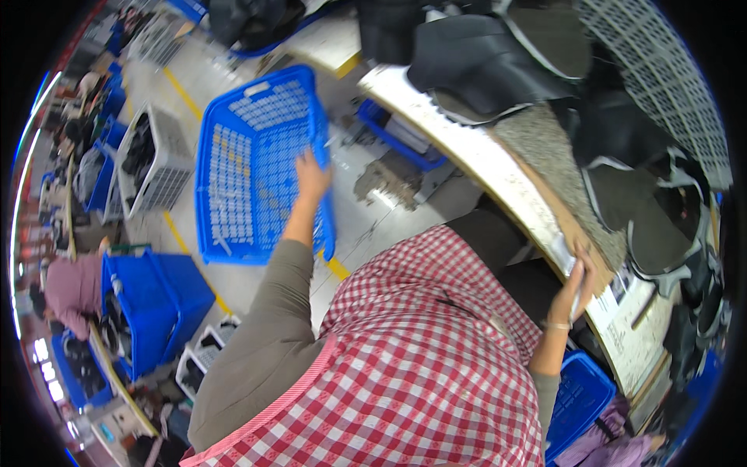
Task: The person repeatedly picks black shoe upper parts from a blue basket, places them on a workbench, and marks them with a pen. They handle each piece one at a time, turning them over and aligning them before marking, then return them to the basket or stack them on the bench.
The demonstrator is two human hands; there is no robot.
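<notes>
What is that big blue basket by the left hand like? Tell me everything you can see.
The blue basket looks plastic and roughly rectangular, with slotted walls and base, a solid rim and a small pale patch at its far end. Its open top faces the camera; no load shows inside. The left hand is at its right side, the grip blurred. Whether it rests on the floor is unclear.

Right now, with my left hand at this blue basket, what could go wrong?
Only your left hand is at the blue basket, so it might tip or slip. The brownish thing on the floor could catch a foot. Black pieces near the edge of the table might slide if bumped.
</notes>
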